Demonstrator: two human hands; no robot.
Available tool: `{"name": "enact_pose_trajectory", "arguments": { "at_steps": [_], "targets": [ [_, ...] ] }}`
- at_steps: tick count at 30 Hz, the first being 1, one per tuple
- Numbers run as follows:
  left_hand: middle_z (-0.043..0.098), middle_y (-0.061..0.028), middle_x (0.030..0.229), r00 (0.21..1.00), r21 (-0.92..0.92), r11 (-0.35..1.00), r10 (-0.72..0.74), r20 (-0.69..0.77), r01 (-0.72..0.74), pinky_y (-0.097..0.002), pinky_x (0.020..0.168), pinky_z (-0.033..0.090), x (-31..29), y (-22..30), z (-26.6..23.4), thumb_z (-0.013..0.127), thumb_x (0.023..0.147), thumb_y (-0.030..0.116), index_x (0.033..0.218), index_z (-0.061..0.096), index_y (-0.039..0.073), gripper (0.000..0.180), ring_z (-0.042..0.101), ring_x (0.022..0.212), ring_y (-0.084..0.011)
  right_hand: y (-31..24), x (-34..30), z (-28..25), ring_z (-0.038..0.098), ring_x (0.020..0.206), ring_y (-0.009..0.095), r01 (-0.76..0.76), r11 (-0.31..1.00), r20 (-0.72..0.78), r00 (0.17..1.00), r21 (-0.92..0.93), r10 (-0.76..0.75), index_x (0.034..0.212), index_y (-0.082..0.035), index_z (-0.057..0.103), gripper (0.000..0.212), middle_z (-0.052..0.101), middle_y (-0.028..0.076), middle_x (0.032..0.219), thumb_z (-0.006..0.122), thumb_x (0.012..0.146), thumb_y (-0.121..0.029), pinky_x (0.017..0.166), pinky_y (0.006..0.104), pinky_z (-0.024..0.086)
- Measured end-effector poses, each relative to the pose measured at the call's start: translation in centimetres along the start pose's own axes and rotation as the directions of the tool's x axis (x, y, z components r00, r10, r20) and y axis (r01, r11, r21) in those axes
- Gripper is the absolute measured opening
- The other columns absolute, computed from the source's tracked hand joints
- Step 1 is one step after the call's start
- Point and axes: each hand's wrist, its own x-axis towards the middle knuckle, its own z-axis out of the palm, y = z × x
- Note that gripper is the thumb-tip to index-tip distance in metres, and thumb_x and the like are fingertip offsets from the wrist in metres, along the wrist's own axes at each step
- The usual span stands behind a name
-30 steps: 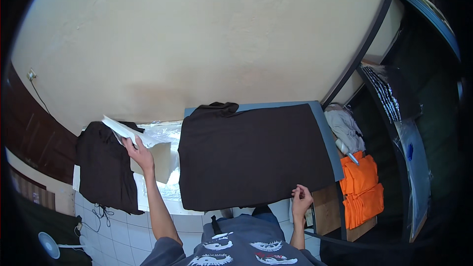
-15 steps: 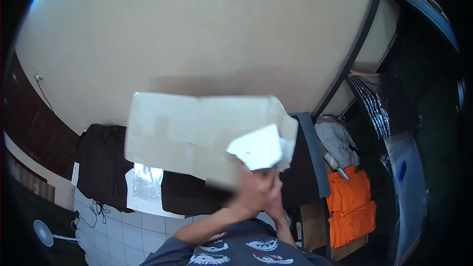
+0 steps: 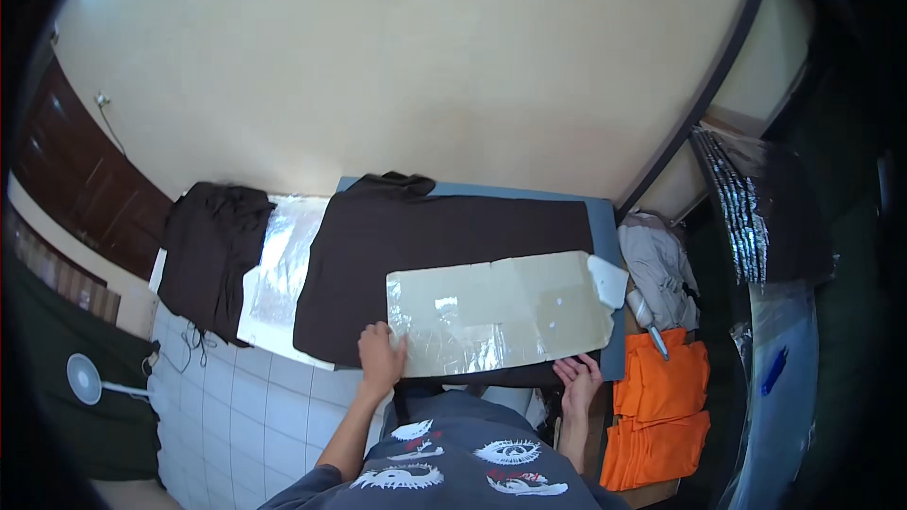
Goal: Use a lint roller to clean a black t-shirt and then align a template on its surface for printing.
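A stiff beige cardboard board [image 3: 501, 307], shiny with clear tape or film, lies flat on a dark brown garment [image 3: 444, 227] spread over the table. A white piece [image 3: 607, 280] sticks out at the board's right end. My left hand [image 3: 381, 361] rests at the board's near left corner, its fingers laid out on the garment and its thumb beside the board's edge. By the near right edge of the board, my right hand [image 3: 579, 382] has its fingers spread at the garment's near edge. Neither hand appears to grip anything.
Another dark garment [image 3: 213, 255] lies at the far left, next to a shiny plastic-covered sheet [image 3: 283, 255]. Folded orange clothes [image 3: 661, 416], a grey cloth bundle [image 3: 657, 260] and a bottle [image 3: 645, 314] are at right. Plastic-wrapped packs [image 3: 732, 208] stand beyond them. A white fan [image 3: 85, 378] is lower left.
The board has come down from in front of me onto the garment, moving right and nearer. My hands, together at the white piece before, are now apart at the board's near side.
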Motion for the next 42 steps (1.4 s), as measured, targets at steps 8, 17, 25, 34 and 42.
{"name": "enact_pose_trajectory", "arguments": {
  "at_steps": [8, 17, 25, 34, 42],
  "targets": [
    [0.069, -0.0148, 0.081, 0.923, -0.114, 0.916, -0.38, 0.06, 0.384, -0.0463, 0.071, 0.053, -1.7, -1.5, 0.5, 0.082, 0.084, 0.035, 0.095, 0.067, -0.001, 0.04, 0.068, 0.078, -0.0347, -2.8, 0.2, 0.9, 0.077, 0.081, 0.029, -0.123, 0.975, -0.06, 0.992, -0.187, 0.114, 0.12, 0.0, 0.059, 0.035, 0.075, 0.021, 0.102, 0.068, 0.101, -0.027, 0.059, 0.034, 0.062],
    [0.07, -0.0116, 0.072, 0.859, -0.323, 0.798, -0.448, 0.247, 0.509, -0.0408, 0.065, 0.052, -0.3, -3.5, 2.1, 0.083, 0.083, 0.023, 0.083, 0.066, 0.002, 0.027, 0.07, 0.068, -0.0276, -3.0, 1.0, 2.8, 0.075, 0.068, 0.025, -0.167, 0.932, -0.173, 0.978, -0.322, 0.116, 0.118, 0.001, 0.062, 0.027, 0.075, 0.019, 0.094, 0.066, 0.101, -0.02, 0.054, 0.0313, 0.06],
    [0.07, -0.012, 0.067, 0.913, -0.343, 0.848, -0.394, 0.105, 0.405, -0.0379, 0.059, 0.051, 6.6, -11.8, -1.3, 0.081, 0.084, 0.017, 0.083, 0.071, 0.001, 0.019, 0.068, 0.06, -0.0269, -1.5, 1.0, 2.9, 0.069, 0.073, 0.018, 0.108, 0.823, -0.218, 0.937, -0.558, -0.271, 0.11, 0.0, 0.065, 0.018, 0.07, 0.013, 0.094, 0.07, 0.097, -0.011, 0.06, 0.0288, 0.061],
    [0.068, -0.0221, 0.118, 0.967, 0.056, 0.977, -0.211, 0.142, 0.205, -0.0462, 0.09, 0.049, 11.1, -12.8, -4.4, 0.082, 0.082, 0.022, 0.104, 0.068, -0.001, 0.034, 0.064, 0.111, -0.0365, -1.8, 0.5, 12.2, 0.041, 0.143, 0.043, 0.505, -0.023, 0.438, 0.724, -0.863, -0.533, 0.131, 0.004, 0.06, 0.041, 0.043, 0.026, 0.154, 0.069, 0.094, -0.011, 0.119, 0.0491, 0.034],
    [0.031, -0.0318, 0.161, 0.968, 0.031, 0.977, 0.205, 0.146, -0.212, -0.0595, 0.125, 0.014, 18.3, -9.4, 2.2, 0.067, 0.096, 0.045, 0.156, 0.039, 0.002, 0.079, 0.027, 0.15, -0.0485, -4.3, 9.8, 21.9, 0.023, 0.155, 0.043, 0.689, -0.204, 0.712, 0.626, -0.696, -0.318, 0.152, -0.005, 0.047, 0.059, 0.021, 0.024, 0.168, 0.064, 0.1, -0.027, 0.125, 0.056, 0.021]
  ]
}}
